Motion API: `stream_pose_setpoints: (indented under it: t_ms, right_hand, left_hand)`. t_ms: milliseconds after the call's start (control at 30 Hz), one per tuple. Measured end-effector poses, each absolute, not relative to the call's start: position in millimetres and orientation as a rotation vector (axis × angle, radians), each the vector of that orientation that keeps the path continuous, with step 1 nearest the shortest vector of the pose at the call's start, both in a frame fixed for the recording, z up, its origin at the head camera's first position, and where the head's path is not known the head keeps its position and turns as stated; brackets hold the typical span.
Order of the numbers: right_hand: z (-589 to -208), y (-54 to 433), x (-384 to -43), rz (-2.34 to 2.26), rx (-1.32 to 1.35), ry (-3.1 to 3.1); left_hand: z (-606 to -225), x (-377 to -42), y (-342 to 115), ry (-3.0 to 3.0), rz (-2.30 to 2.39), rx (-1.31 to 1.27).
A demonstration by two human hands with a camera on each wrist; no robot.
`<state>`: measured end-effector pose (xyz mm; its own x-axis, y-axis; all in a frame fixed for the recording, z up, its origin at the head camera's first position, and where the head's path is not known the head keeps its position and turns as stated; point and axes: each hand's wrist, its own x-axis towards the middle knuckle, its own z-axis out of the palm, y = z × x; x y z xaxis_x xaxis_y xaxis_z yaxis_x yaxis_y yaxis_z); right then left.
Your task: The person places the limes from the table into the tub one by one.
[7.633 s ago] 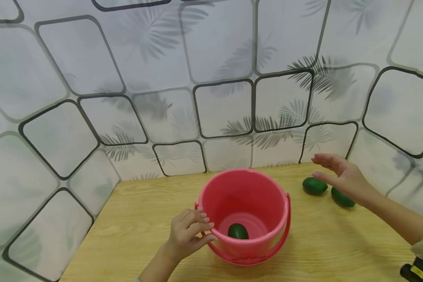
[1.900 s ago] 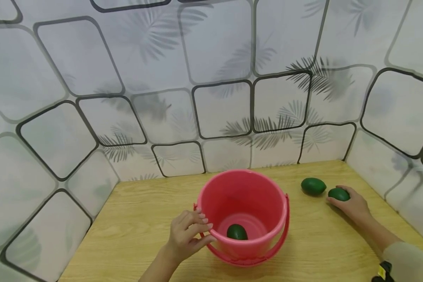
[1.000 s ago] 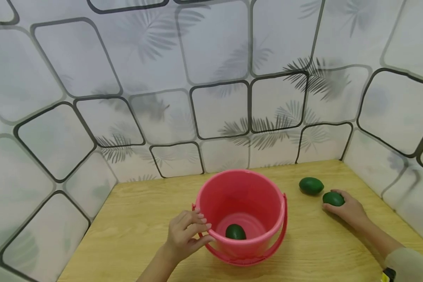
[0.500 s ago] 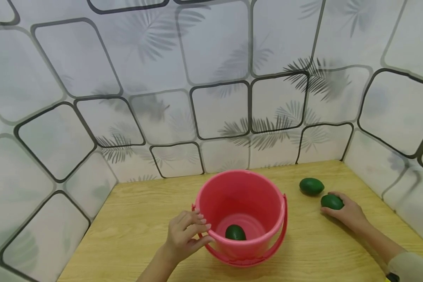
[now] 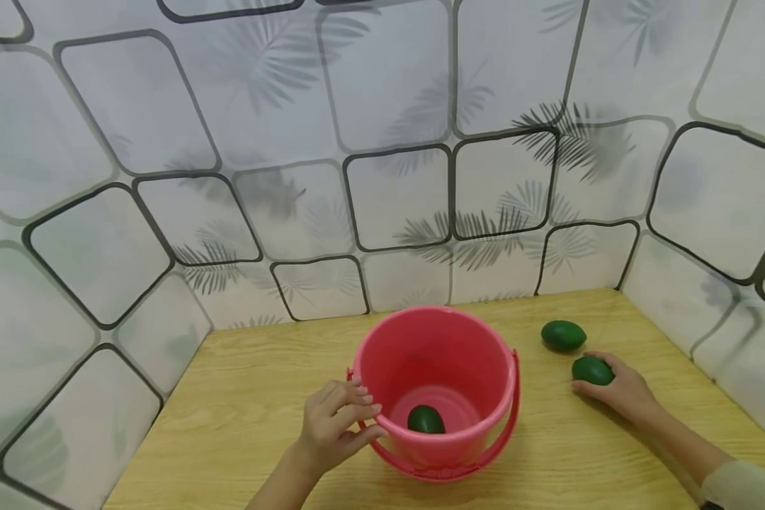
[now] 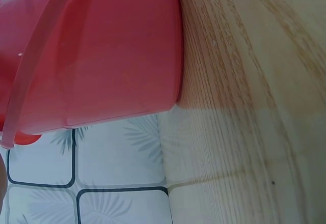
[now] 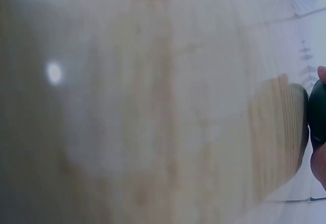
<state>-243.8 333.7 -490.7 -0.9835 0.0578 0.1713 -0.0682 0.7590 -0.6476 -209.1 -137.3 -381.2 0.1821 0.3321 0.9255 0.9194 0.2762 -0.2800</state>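
Observation:
In the head view a pink bucket (image 5: 446, 453) stands upright, its handle hanging down at the front. My left hand (image 5: 334, 428) grips the bucket's left rim, fingers over the edge and thumb outside. A dark green oval fruit (image 5: 426, 419) lies inside on the bottom. To the right, my right hand (image 5: 627, 393) holds another green oval fruit (image 5: 592, 370) between thumb and fingers, low over the table. Just behind it lies a third green fruit (image 5: 563, 335) with a pointed end. The right wrist view shows the held fruit (image 7: 318, 112) at its right edge.
The wooden table (image 5: 248, 397) meets a patterned wall (image 5: 408, 202) at the back. More patterned wall closes in the left and right sides. Bucket side (image 6: 122, 51) and wood grain fill most of the left wrist view.
My right hand was above the two fruits on the table, then took hold of the right-hand one. It has since shifted left and nearer with it. The left hand stays on the rim.

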Motion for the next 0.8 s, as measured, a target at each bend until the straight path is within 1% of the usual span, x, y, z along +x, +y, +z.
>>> stream_pose_setpoints:
  t_ms: [800]
  right_hand:
    - [-488,306,-235,1.034,0.108,-2.776]
  left_hand:
    - [-383,-210,-137,-1.37,-0.641,-1.274]
